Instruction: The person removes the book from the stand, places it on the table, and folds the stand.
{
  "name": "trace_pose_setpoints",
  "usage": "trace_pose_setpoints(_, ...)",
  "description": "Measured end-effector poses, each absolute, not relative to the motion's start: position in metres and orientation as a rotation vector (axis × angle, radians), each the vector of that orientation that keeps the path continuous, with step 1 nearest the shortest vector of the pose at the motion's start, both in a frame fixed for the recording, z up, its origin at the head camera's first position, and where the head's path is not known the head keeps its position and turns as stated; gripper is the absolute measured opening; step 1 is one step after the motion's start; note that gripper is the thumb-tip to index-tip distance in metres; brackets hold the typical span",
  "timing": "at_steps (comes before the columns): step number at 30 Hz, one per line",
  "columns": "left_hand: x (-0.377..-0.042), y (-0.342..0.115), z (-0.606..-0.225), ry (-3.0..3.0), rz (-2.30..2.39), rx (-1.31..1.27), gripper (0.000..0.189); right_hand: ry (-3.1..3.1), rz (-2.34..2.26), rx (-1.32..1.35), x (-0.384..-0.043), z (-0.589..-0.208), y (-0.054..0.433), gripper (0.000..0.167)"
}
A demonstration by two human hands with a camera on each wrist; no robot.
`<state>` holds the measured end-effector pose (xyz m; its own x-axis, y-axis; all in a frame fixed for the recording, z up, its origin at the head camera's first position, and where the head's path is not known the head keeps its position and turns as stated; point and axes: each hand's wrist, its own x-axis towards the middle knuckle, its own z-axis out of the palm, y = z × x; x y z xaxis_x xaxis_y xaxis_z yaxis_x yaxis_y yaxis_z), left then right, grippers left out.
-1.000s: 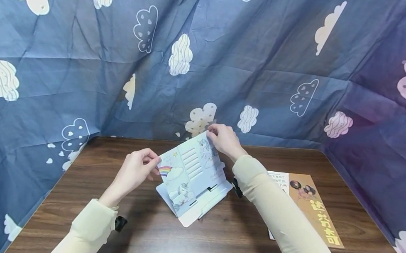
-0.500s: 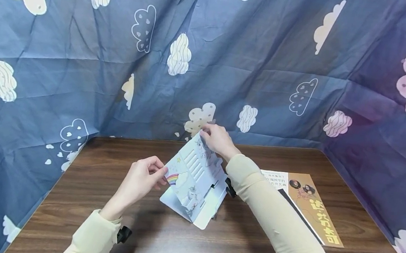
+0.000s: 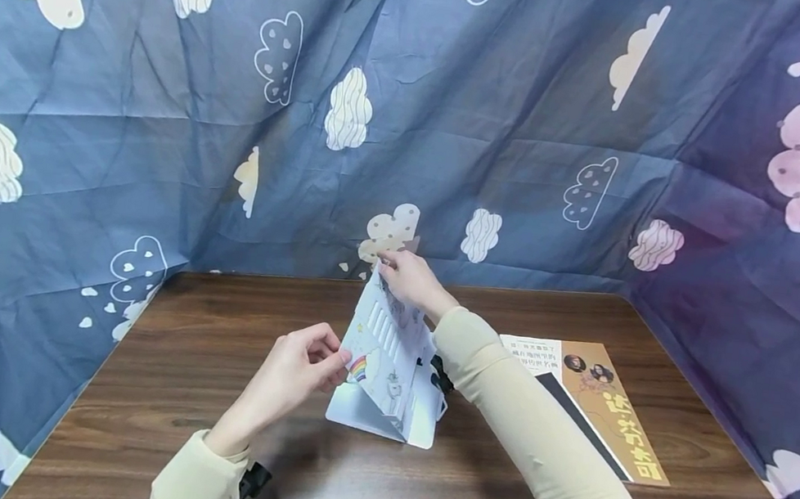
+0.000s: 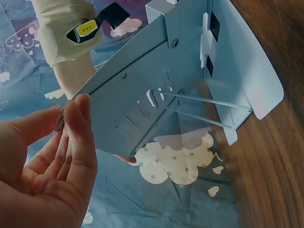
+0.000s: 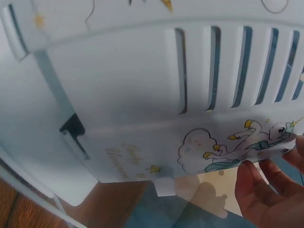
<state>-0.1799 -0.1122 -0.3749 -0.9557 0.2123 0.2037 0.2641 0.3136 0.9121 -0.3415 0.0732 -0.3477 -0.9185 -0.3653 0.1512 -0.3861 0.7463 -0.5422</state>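
A pale blue book stand [image 3: 390,368] of thin, smooth sheet metal is standing tilted on the wooden table [image 3: 209,359], near its middle. Its flat back panel is cut with a row of narrow slots and printed with unicorns, a rainbow and clouds; a lipped base tray is resting on the dark, grained tabletop, and the left wrist view is showing thin wire struts bracing the back. The left hand [image 3: 296,378] is pinching the panel's left edge between thumb and curled fingers. The right hand [image 3: 407,279] is gripping the panel's top corner with its fingertips. To the right, a glossy orange booklet [image 3: 614,418] is lying flat on the table, well apart from the stand. Creased blue cloth [image 3: 460,108] printed with cream and pink clouds is hanging around the table.
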Motion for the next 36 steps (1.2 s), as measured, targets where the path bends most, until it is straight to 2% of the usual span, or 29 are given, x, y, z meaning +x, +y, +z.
trace_pose_setpoints(20,-0.174,-0.087,-0.378,-2.495,-1.673,-0.622,0.017,-2.863,0.792,0.793,-0.334,-0.35,0.056,0.039)
trace_pose_setpoints(36,-0.176,-0.071,-0.381,-2.484,-1.625,-0.657,0.019,-2.853,0.867,0.817,-0.323,-0.352,0.057,0.042)
